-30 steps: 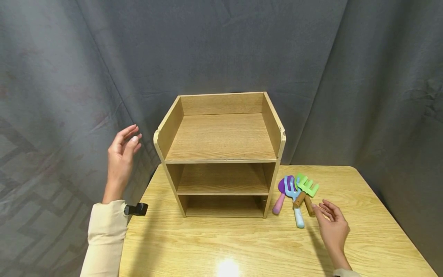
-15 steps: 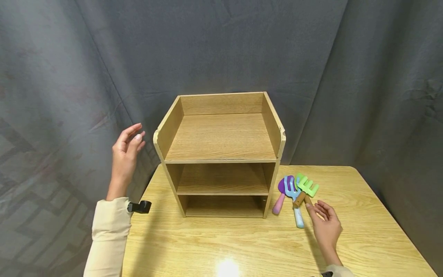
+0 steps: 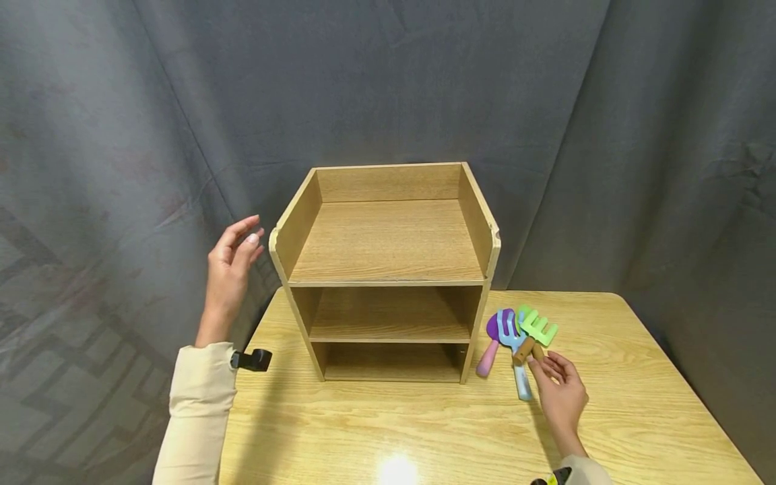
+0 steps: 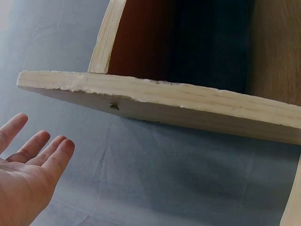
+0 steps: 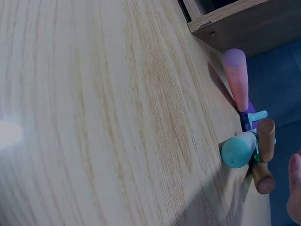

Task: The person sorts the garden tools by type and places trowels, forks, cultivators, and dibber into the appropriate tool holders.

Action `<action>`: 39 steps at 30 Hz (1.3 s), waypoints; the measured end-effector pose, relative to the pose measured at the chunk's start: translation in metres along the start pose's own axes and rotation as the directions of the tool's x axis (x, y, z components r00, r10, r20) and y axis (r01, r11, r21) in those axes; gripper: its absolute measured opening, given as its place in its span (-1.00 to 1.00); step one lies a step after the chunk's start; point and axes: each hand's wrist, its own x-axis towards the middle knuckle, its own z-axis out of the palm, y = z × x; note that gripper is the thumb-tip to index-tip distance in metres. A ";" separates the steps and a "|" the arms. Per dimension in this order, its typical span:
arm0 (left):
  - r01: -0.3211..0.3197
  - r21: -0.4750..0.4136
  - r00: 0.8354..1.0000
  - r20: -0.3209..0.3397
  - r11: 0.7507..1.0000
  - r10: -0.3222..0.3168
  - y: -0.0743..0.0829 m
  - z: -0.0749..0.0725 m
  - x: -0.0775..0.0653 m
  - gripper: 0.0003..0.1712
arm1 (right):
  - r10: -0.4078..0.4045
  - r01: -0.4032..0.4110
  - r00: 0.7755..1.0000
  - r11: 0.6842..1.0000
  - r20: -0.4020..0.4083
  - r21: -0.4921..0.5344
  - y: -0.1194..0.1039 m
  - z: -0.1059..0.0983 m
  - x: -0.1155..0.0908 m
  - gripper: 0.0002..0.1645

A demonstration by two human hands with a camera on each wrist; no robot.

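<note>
In the head view, the thumb and fingers of the right hand (image 3: 560, 396) are bent and slightly apart, close to the brown handles (image 3: 524, 351) of a light green toy fork (image 3: 539, 329) and a second green tool (image 3: 522, 314), partly hidden. Left of these fingers lie a blue fork (image 3: 508, 329) with pale-blue handle (image 3: 522, 384) and a purple shovel (image 3: 492, 327) with pink handle (image 3: 487, 358); the tools overlap on the tabletop (image 3: 388, 431). Farther left stands a wooden shelf (image 3: 388, 242), then the left hand (image 3: 229, 269), loosely bent.

In the left wrist view, the left fingers are spread, apart from the shelf's rough edge.

In the right wrist view, the handles show smooth, rounded ends, left of the cut-off right hand.
</note>
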 end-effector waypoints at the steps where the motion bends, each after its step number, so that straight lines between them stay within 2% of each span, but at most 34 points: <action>1: -0.001 -0.003 1.000 0.005 1.000 0.001 0.000 0.001 0.000 -0.56 | 0.004 -0.004 1.000 1.000 -0.002 -0.016 0.008 0.001 0.002 -0.39; 4: -0.004 -0.012 1.000 0.013 1.000 0.004 0.000 0.003 0.001 -0.57 | 0.023 -0.023 1.000 1.000 -0.014 -0.016 0.031 0.006 0.008 -0.36; 6: -0.001 -0.013 1.000 0.016 1.000 0.002 -0.001 0.005 0.002 -0.58 | 0.021 -0.022 1.000 1.000 -0.016 -0.018 0.036 0.007 0.009 -0.35; 13: 0.017 -0.024 0.999 0.028 1.000 -0.016 -0.002 0.011 0.004 -0.56 | 0.125 -0.124 0.992 0.988 0.012 -0.093 -0.030 0.005 -0.007 -0.45; 20: -0.011 -0.098 0.999 0.045 0.995 0.015 -0.007 0.016 0.005 -0.59 | 0.160 -0.155 0.987 0.982 0.033 -0.110 -0.023 0.009 -0.006 -0.41; 27: 0.000 -0.044 0.998 0.058 0.999 0.003 -0.007 0.020 0.005 -0.56 | 0.166 -0.159 0.986 0.975 0.032 -0.157 -0.019 0.015 -0.006 -0.35; 34: 0.013 -0.049 0.998 0.058 0.999 -0.010 -0.008 0.024 0.005 -0.57 | 0.151 -0.142 0.988 0.970 0.031 -0.199 -0.015 0.018 -0.005 -0.33; 39: 0.003 -0.014 0.998 0.061 1.000 -0.003 -0.010 0.024 0.005 -0.57 | 0.147 -0.139 0.989 0.964 0.018 -0.226 -0.011 0.021 -0.003 -0.34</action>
